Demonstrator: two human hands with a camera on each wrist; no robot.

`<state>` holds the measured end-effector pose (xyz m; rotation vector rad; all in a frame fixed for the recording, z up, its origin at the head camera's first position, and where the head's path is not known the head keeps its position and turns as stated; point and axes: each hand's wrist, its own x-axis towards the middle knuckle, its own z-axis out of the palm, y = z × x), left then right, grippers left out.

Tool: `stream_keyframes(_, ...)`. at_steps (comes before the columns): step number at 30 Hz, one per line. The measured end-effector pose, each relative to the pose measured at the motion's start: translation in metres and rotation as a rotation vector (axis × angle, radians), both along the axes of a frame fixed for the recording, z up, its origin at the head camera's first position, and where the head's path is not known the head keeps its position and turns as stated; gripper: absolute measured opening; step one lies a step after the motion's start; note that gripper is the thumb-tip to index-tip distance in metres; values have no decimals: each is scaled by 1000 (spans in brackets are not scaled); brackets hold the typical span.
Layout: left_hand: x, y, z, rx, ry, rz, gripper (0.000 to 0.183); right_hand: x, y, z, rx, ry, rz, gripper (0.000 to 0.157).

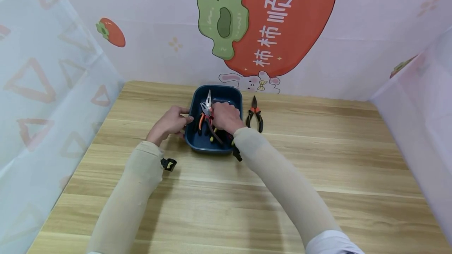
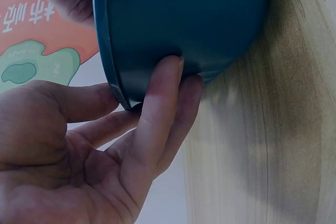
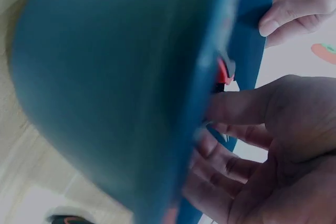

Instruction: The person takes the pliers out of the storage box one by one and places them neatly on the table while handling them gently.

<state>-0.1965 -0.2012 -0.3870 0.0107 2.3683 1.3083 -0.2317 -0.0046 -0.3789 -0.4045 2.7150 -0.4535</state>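
Pale sleeves (image 1: pixel 123 203) slant up from the bottom edge toward a blue box (image 1: pixel 200 141) near mid-frame. Left of it, the left hand (image 1: pixel 171 122) pinches its rim; the right hand (image 1: pixel 226 117) dips inside beside silver-tipped pliers (image 1: pixel 207 109), fingers bent, grip hidden. Black-and-orange pliers (image 1: pixel 254 110) lie right of centre on the worktop (image 1: pixel 335 160).

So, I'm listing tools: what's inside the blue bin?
Pliers, with orange and yellow showing on handles. The right hand covers part of the bin, hiding whatever lies beneath.

Beige sleeves (image 1: pixel 121 203) end at bare hands (image 1: pixel 172 121), with whitish cloth (image 1: pixel 330 242) farther up and black fittings (image 1: pixel 169 164) near the wrists (image 1: pixel 155 137).
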Motion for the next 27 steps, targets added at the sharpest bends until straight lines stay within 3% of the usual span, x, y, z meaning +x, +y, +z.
stream_keyframes(5,-2,0,-1,8,0,0,53,0,3,-1,6,-32,29,12)
stream_keyframes(14,-1,-1,-3,13,-4,6,52,6,4,0,3,-88,-9,16)
stream_keyframes(23,-1,0,-2,12,0,0,51,16,7,3,7,-111,20,68)
stream_keyframes(27,-1,0,-2,15,-5,0,51,19,6,3,16,-119,8,77)
